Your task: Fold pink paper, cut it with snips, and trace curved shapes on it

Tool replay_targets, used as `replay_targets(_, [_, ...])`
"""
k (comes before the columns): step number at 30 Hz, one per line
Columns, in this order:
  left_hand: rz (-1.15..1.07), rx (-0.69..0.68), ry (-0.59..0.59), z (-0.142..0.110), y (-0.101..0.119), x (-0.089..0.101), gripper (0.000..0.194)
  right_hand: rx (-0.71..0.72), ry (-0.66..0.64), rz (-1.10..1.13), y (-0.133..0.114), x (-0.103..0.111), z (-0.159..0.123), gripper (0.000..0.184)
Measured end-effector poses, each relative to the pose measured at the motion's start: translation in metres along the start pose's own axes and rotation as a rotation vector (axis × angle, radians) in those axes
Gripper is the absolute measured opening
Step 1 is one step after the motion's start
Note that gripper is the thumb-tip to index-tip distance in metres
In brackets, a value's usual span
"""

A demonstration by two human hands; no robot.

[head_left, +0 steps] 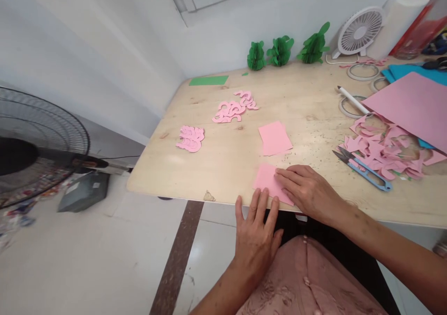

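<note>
A small pink paper sheet [267, 179] lies at the table's front edge, partly covered by my fingers. My left hand [257, 229] is open, its fingers spread over the table edge with the tips at the paper's near side. Stretched flat across the sheet's right part are the fingers of my right hand [309, 189]; whether its thumb grips the paper is hidden. Just beyond lies a stack of pink paper squares [275, 139]. Thread snips [365, 168] with a blue handle rest to the right, beside a heap of pink paper scraps [384, 147].
Cut pink paper curls [230, 110] and a pile of pink scalloped cutouts [190, 138] lie left. Green paper figures [280, 51] and a small white fan [361, 30] stand at the back. Tape rolls [363, 71], a white pen [352, 99] and pink sheets [415, 105] lie right.
</note>
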State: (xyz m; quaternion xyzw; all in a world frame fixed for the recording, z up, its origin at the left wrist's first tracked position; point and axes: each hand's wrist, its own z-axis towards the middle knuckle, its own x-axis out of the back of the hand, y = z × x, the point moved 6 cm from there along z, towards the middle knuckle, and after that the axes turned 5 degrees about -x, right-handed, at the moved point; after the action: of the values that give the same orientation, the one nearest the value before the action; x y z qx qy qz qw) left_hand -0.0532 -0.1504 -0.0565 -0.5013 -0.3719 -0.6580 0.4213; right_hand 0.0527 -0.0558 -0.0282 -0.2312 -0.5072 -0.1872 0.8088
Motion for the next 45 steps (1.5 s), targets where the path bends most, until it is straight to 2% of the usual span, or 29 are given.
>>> replay_targets(7, [0.022,0.008,-0.006,0.003,0.009,-0.004,0.081,-0.002,-0.008,0.031,0.002,0.0,0.0,0.028])
replay_targets(15, [-0.016,0.002,-0.048,0.002,0.008,0.0,0.084,0.009,0.009,0.005,0.001,0.0,-0.001,0.028])
replay_targets(20, [-0.013,0.031,0.022,0.001,-0.001,0.002,0.075,0.032,0.023,-0.018,-0.002,0.001,-0.001,0.027])
replay_targets(24, [0.045,0.056,0.069,0.0,-0.017,0.004,0.068,0.029,0.02,-0.026,-0.001,-0.001,-0.002,0.027])
replay_targets(33, [0.105,0.16,0.096,-0.006,-0.042,0.011,0.059,0.018,0.033,-0.016,-0.001,0.0,-0.002,0.027])
replay_targets(35, [0.108,0.12,0.09,-0.004,-0.043,0.011,0.06,0.022,0.041,-0.012,0.0,0.0,-0.003,0.028])
replay_targets(40, [0.091,-0.114,0.037,0.004,-0.039,0.008,0.058,0.019,0.069,-0.024,-0.003,0.004,-0.003,0.029])
replay_targets(45, [0.066,-0.123,0.036,0.004,-0.043,0.004,0.057,0.096,0.015,-0.023,-0.027,0.006,0.003,0.029])
